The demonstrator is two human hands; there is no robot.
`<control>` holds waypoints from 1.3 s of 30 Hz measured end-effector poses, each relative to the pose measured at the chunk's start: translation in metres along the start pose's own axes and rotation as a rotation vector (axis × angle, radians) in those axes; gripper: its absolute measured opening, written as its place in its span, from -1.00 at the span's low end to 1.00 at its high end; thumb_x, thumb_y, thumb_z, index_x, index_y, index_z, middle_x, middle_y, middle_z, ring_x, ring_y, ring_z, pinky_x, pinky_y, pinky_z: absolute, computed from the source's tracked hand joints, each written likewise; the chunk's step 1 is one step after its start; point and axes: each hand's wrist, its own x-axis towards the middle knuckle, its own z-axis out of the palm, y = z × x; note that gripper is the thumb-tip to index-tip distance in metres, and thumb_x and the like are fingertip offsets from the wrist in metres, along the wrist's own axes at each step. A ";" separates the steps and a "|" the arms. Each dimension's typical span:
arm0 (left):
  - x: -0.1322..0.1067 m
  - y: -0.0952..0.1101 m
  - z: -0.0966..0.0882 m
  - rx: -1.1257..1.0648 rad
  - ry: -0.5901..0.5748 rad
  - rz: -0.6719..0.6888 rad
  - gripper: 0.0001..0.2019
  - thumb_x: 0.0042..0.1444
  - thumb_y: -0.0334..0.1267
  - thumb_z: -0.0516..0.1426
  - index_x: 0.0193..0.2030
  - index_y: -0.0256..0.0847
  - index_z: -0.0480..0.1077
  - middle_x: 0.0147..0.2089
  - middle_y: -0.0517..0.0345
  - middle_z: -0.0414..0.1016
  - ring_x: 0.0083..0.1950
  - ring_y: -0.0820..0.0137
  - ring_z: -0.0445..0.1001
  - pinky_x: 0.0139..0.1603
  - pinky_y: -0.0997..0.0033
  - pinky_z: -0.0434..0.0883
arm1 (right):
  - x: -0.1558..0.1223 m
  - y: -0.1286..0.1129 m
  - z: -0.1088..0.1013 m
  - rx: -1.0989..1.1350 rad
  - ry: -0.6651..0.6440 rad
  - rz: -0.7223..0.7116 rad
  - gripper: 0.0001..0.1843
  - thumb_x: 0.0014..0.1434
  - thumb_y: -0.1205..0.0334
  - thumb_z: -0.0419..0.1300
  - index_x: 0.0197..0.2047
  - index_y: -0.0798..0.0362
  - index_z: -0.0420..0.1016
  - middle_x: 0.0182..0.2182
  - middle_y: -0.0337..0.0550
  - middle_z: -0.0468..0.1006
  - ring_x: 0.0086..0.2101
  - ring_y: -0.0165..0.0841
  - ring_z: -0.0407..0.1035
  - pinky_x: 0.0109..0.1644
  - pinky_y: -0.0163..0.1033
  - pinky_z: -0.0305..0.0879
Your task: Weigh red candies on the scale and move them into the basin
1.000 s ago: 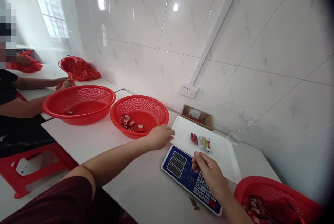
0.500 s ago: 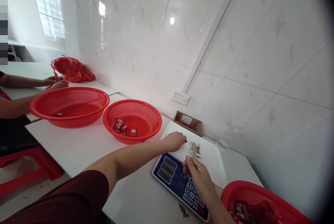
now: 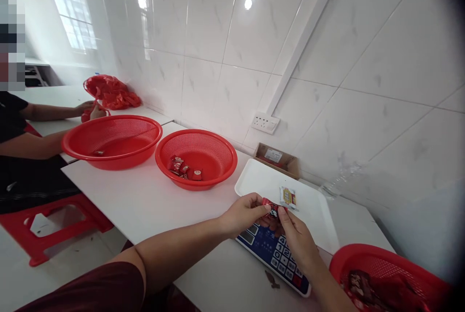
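A small red wrapped packet [image 3: 271, 209] is pinched between both my hands, above the near side of a digital scale [image 3: 262, 249]. My left hand [image 3: 247, 214] grips its left end, and my right hand [image 3: 293, 228] closes on its right end. On the scale's white tray [image 3: 315, 210], just beyond my fingers, lies a silvery packet with a yellow label [image 3: 288, 197]. My hands cover part of the scale's keypad and display.
A red basket [image 3: 196, 140] holds several red packets; a wider red basket [image 3: 112, 162] stands left of it. Another red basket [image 3: 385, 254] is at lower right. A cardboard box [image 3: 278, 158] sits by the wall. A co-worker's hands [image 3: 95, 110] handle red plastic bags [image 3: 116, 93].
My left hand has come back from the scale tray to meet my right hand, and both now hold the red packet. The view has shifted slightly.
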 end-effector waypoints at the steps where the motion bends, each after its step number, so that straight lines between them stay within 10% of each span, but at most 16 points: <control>1: 0.000 0.000 0.000 0.056 -0.020 -0.006 -0.50 -0.17 0.16 0.20 -0.35 -0.26 0.23 -0.47 0.25 0.35 -0.43 0.51 0.36 -0.38 0.48 0.32 | 0.000 0.001 0.000 -0.005 -0.003 -0.007 -0.44 0.02 -0.31 0.00 -0.33 0.06 0.42 -0.58 -0.20 0.41 -0.54 -0.30 0.28 -0.50 -0.20 0.27; 6: 0.003 -0.006 -0.003 0.208 -0.174 -0.004 -0.47 -0.03 0.27 0.00 -0.46 -0.27 0.24 -0.55 0.28 0.27 -0.55 0.56 0.25 -0.49 0.50 0.26 | 0.000 0.002 -0.001 0.029 -0.084 -0.053 -0.47 0.09 -0.26 -0.04 -0.46 0.04 0.40 -0.59 -0.19 0.41 -0.54 -0.32 0.25 -0.49 -0.22 0.22; 39: 0.000 -0.015 0.005 0.285 -0.087 0.107 -0.44 0.00 0.30 -0.08 -0.50 -0.25 0.22 -0.59 0.28 0.22 -0.59 0.56 0.10 -0.56 0.52 0.07 | -0.008 -0.019 0.004 -0.083 -0.010 -0.063 -0.43 0.02 -0.31 -0.05 -0.62 0.02 0.32 -0.67 -0.18 0.39 -0.57 -0.30 0.26 -0.49 -0.23 0.22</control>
